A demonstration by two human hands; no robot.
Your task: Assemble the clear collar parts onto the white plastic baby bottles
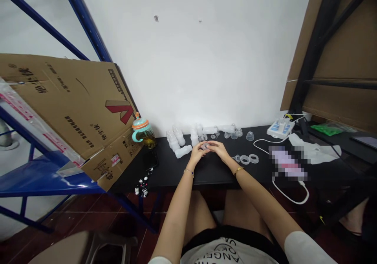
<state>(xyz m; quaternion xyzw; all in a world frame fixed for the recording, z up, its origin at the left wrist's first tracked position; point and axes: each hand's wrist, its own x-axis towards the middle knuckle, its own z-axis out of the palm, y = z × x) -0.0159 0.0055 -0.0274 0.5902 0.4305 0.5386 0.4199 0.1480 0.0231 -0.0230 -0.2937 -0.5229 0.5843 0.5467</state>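
Seemingly colourless, translucent silicone part [204, 146]

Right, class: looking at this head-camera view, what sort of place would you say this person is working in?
Probably a storeroom or small packing workspace: blue metal shelving, a large opened cardboard carton, and a black table set with translucent bottles.

from here i count two hands [210, 150], one small clear piece [204, 146] between them, and two bracelets [189, 172], one per wrist. on the black desk [173, 173] i make out two clear silicone rings [249, 159], at least five frosted bottles [179, 137], too bunched to count exactly, one sippy cup [142, 132] and one white control unit [280, 128]. one cardboard sheet [67, 103] leans at the left.
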